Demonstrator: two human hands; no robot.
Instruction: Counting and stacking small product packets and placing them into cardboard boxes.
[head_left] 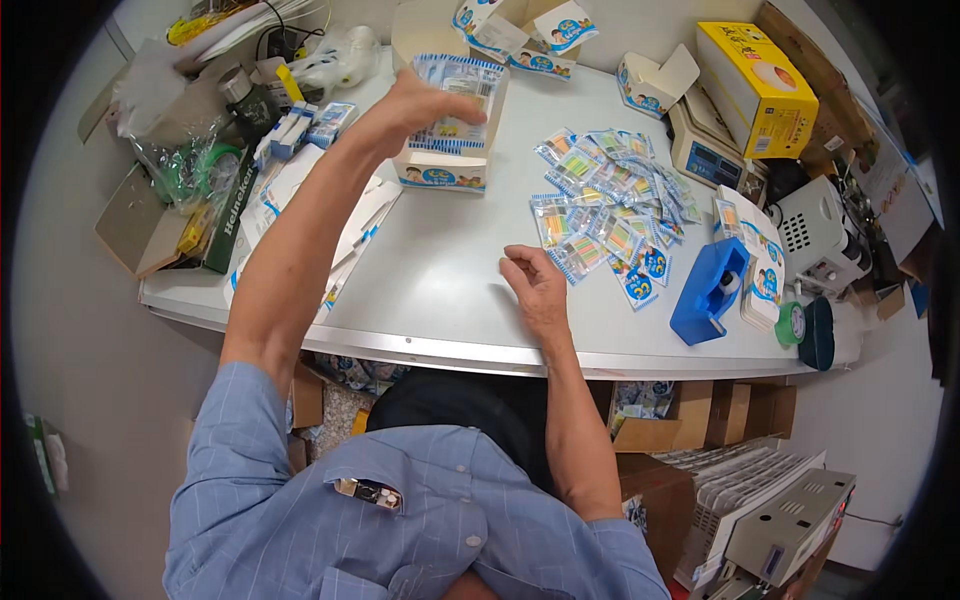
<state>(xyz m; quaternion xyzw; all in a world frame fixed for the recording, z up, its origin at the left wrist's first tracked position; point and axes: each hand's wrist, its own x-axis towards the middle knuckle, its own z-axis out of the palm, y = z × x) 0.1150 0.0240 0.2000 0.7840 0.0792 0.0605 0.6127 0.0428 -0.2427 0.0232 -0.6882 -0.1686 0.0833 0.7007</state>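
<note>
My left hand (420, 106) reaches to the back of the table and grips a clear packet (455, 132) with blue striped ends, its thumb lying across the front. That packet is at the mouth of an open white carton (440, 176) with a blue printed front; some of the fingers are hidden. My right hand (538, 285) rests low over the table near the front edge, loosely curled, thumb apart from the fingers and nothing in it. Just beyond it spreads a pile of small clear packets (600, 190) with coloured strips inside. A few blue-printed cards (637, 285) lie at the pile's near edge.
On the right stand a blue tape dispenser (710, 292), a scale (705, 150), a yellow box (757, 90) and green tape (790, 323). Flattened white cartons (350, 235) lie at left. More open cartons (545, 40) stand at the back. Cardboard boxes (690, 415) sit below the table.
</note>
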